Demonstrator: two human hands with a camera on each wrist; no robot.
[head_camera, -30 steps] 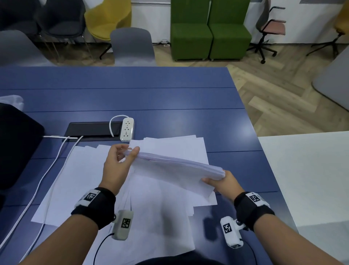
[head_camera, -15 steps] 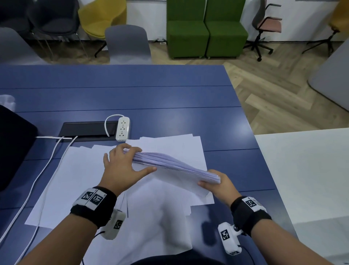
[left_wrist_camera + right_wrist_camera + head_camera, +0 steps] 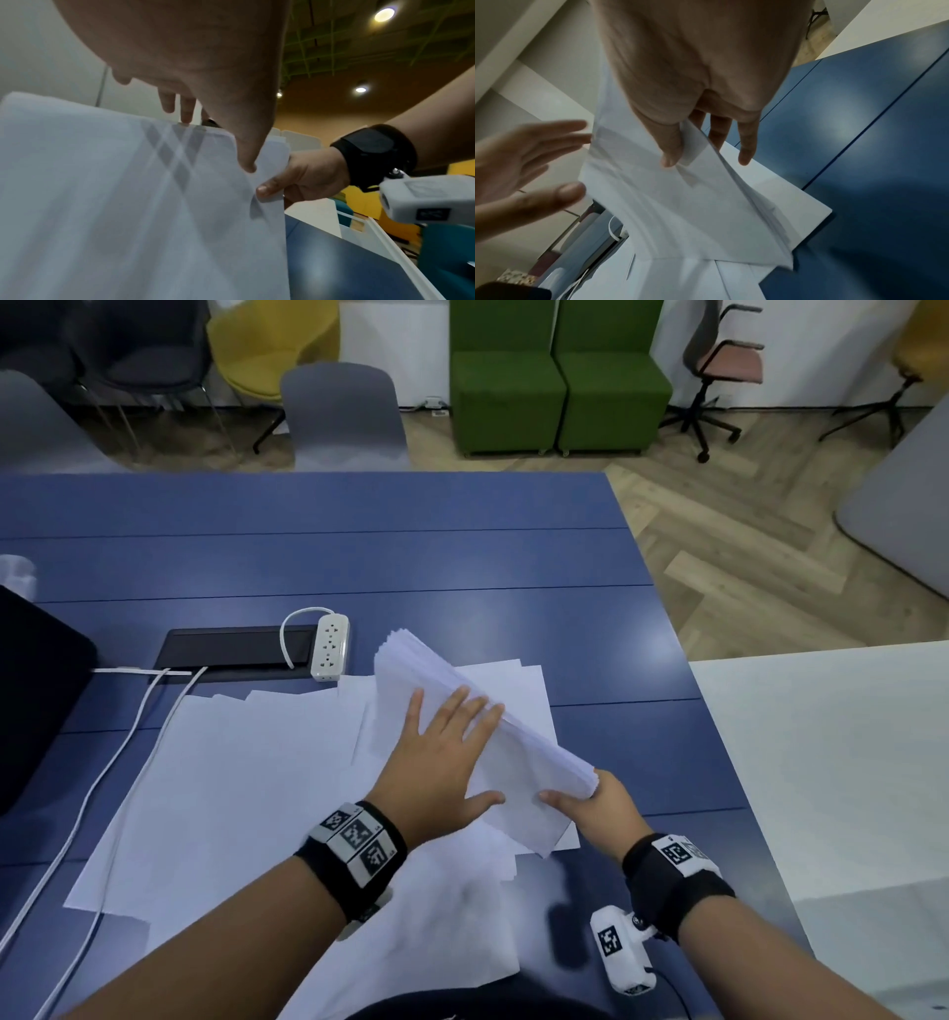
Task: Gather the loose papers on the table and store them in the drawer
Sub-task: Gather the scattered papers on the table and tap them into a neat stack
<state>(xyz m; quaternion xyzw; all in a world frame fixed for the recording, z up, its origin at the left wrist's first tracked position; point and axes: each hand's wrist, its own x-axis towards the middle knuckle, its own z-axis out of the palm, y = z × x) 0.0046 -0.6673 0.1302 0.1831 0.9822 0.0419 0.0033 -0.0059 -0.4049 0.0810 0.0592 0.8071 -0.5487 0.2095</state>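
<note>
My right hand (image 3: pixel 590 806) pinches the near corner of a thick stack of white papers (image 3: pixel 441 680), thumb on top and fingers underneath, as the right wrist view shows on the same stack (image 3: pixel 680 203). The stack is tipped up steeply above the table, its far end raised. My left hand (image 3: pixel 441 762) lies with straight, spread fingers against the stack's left face. More loose white sheets (image 3: pixel 246 762) are spread over the blue table (image 3: pixel 359 557) beneath and to the left. In the left wrist view the stack (image 3: pixel 128 203) fills the lower left.
A white power strip (image 3: pixel 330 647) and a black cable hatch (image 3: pixel 231 649) sit behind the sheets. White cables (image 3: pixel 123 742) run across the left sheets towards me. A black object (image 3: pixel 36 690) stands at the far left. A white surface (image 3: pixel 821 762) adjoins the table's right edge.
The stack went from nearly flat to steeply tipped, its far end raised. My left hand left the stack's far edge and now lies flat against its face. The right hand kept its grip.
</note>
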